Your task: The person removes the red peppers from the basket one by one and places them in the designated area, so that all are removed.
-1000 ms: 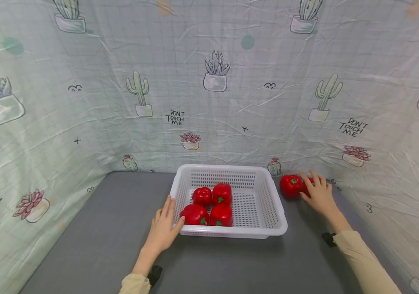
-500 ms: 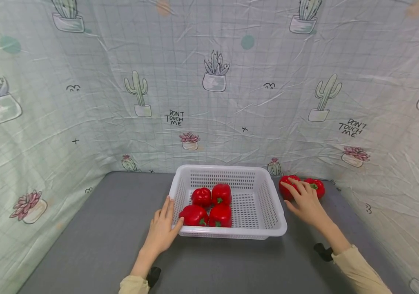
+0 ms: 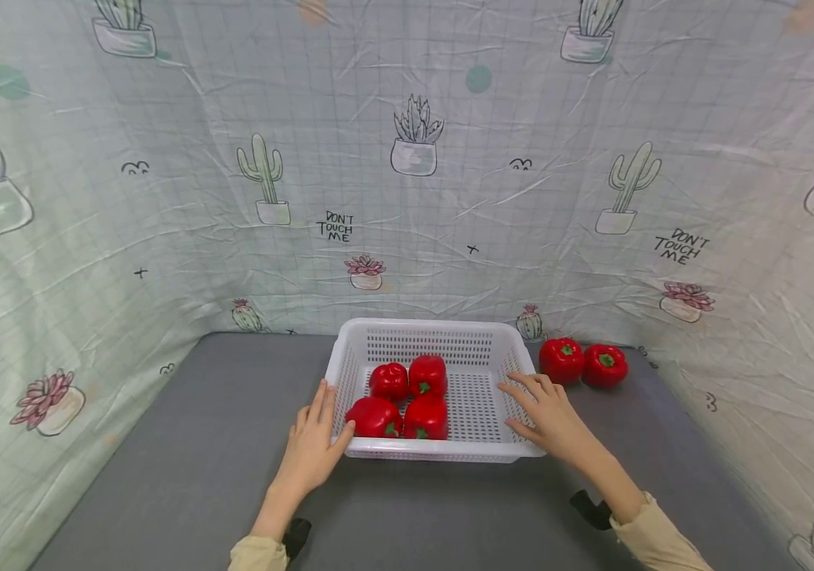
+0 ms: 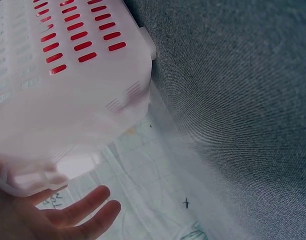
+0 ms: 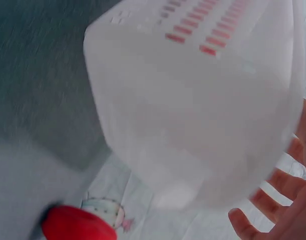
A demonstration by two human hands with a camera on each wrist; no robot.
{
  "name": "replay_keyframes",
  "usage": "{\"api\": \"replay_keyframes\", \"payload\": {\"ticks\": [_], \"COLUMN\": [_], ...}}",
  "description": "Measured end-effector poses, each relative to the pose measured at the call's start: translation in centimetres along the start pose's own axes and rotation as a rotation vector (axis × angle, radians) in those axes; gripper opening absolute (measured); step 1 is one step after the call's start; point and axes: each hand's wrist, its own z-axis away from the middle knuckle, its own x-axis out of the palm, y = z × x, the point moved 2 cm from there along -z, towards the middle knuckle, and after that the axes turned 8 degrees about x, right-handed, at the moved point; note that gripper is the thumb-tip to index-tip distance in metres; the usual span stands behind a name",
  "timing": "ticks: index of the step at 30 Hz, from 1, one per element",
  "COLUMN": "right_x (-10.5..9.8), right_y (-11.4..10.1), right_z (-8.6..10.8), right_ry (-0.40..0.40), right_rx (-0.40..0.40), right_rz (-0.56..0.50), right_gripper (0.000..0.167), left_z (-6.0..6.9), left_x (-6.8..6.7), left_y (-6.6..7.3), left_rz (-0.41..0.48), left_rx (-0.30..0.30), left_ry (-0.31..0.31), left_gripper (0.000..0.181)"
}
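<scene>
Our right hand point(image 3: 555, 416) reaches over the right rim of the white basket point(image 3: 428, 450), its fingers spread apart and gripping nothing that we can see; we cannot tell whether they touch the rim. Our left hand point(image 3: 311, 440) rests at the left rim near the front corner, fingers extended and thumb apart. Four red peppers point(image 3: 426, 416) sit clustered in the left half of the basket, which stands on the grey table point(image 3: 236, 444) against the cactus-print cloth point(image 3: 450, 277). Just outside its right end, two more peppers, a nearer one point(image 3: 561, 361) and a farther one point(image 3: 605, 365), lie side by side. If we are filling the basket, we judge four are in and two are left. A second ago our right hand was over those two peppers; now it has come across to the basket, while our left hand has kept its place.
</scene>
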Motion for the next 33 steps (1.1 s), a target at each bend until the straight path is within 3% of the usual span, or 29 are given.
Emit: {"api": "replay_keyframes", "payload": {"ticks": [12,19,23,33], "right_x": [2.2,2.8,3.3,4.4], "right_y": [-3.0,-4.5,-5.1,-6.4], "right_z": [-0.8,-2.1,-3.0,-4.9], "right_ry": [-0.006,-0.166,-0.216,-0.337], "right_rx": [-0.074,0.007,-0.003,-0.024], "right_rz": [-0.085,-0.090,-0.085,-0.096], "right_gripper": [0.058,0.057,0.057,0.065], "left_z": [0.2,0.1,0.0,0.0], "left_x": [0.1,0.0,0.2,0.1], "left_y": [-0.1,0.0,0.0,0.2], "left_rz": [-0.014,-0.010,-0.008,-0.008], "left_rx": [0.010,0.004,-0.003,0.048], "left_ry": [0.003,0.000,-0.008,0.090], "left_gripper": [0.070,0.070,0.070,0.067]}}
